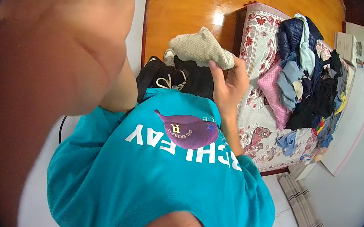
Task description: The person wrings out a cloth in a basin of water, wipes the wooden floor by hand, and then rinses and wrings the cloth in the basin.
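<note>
On the right, my right hand (233, 82) holds one end of a folded beige-grey knitted cloth (200, 47), with the thumb laid on its near edge and the fingers mostly behind it. The cloth stretches leftward above my dark trousers (200, 77). Very close to the camera, my left hand (73, 30) and forearm fill the left side, blurred. The fingers of that hand cannot be made out, nor whether they hold anything.
To the right stands a bed (257, 68) with a red-and-white patterned cover. A heap of dark and blue clothes (327, 93) lies on it beside a pink dotted pillow (272, 91). Wooden flooring (182, 3) shows ahead, and a small white cabinet (346, 45) stands beyond the bed.
</note>
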Demonstrator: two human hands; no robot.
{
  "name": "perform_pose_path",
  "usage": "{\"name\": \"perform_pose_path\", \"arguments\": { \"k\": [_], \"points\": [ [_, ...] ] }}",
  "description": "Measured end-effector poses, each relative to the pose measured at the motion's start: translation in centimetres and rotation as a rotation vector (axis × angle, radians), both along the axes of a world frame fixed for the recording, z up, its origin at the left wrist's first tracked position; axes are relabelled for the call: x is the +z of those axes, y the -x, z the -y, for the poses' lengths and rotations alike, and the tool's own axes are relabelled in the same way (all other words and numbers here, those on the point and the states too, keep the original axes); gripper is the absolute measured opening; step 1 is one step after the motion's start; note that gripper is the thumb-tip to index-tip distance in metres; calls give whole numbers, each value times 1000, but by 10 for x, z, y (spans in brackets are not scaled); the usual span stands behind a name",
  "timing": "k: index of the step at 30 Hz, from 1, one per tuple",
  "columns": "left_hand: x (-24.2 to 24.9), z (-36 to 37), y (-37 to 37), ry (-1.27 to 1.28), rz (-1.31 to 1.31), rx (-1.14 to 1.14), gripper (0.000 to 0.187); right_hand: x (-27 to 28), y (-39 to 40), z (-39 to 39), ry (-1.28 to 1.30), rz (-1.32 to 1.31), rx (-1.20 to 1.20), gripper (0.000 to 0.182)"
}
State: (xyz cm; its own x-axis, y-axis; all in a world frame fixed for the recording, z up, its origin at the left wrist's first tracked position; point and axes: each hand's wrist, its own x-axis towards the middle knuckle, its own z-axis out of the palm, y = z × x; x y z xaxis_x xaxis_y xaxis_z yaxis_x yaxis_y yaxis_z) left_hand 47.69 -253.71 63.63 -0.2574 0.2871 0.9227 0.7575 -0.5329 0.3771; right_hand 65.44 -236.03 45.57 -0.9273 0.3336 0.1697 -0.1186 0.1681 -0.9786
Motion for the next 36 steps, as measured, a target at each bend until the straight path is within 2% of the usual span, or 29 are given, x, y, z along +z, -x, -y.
{"name": "perform_pose_path", "arguments": {
  "k": [7, 11, 13, 17, 19, 21, 28, 32, 36],
  "points": [
    [-27, -83, 128, 78, 74, -9, 65, -25, 124, -67, 34, -29, -89, 24],
    [-58, -148, 204, 192, 225, 56, 60, -21, 201, -129, 103, 11, -114, 25],
    [-84, -184, 239, 276, 333, 73, 58, -15, 232, -156, 140, 17, -156, 24],
    [-148, -241, 285, 516, 549, 34, 51, -13, 290, -220, 3, -39, -167, 22],
    [-166, -259, 300, 723, 547, 55, 65, -11, 315, -247, 57, 84, -190, 21],
    [-175, -284, 320, 793, 614, 28, 51, -10, 346, -273, 9, 43, -244, 20],
    [-196, -391, 428, 796, 539, -69, 22, -21, 443, -346, -3, 146, -329, 23],
    [-208, -454, 510, 857, 508, -191, 18, -28, 513, -389, -5, 133, -425, 24],
    [-201, -511, 584, 891, 480, -283, 16, -22, 572, -419, 32, 174, -542, 25]
  ]
}}
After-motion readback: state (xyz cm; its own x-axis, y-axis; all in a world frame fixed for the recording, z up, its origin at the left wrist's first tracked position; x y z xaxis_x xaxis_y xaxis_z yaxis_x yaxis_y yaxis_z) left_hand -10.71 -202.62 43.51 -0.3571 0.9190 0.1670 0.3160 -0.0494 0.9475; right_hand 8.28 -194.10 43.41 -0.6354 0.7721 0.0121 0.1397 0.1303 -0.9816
